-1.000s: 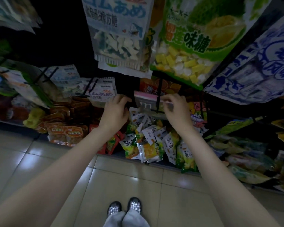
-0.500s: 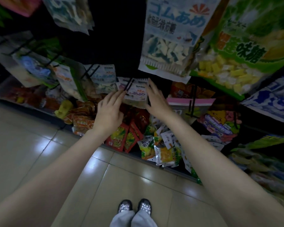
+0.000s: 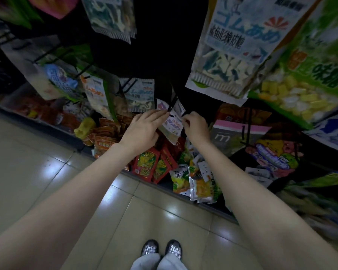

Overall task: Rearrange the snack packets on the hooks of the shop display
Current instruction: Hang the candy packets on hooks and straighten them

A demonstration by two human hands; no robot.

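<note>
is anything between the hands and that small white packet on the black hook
Nothing visible does. The left hand and right hand are both already on the small white snack packet with purple print, one at each side, right at the tip of the black wire hook.

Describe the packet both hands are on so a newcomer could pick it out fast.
Start at the big white gummy bag hanging at upper right, then drop down and left to the black hook at the display's centre. The small white packet hangs there, pinched between the left hand and right hand. Unlike its neighbours, it is crumpled and tilted.
</note>
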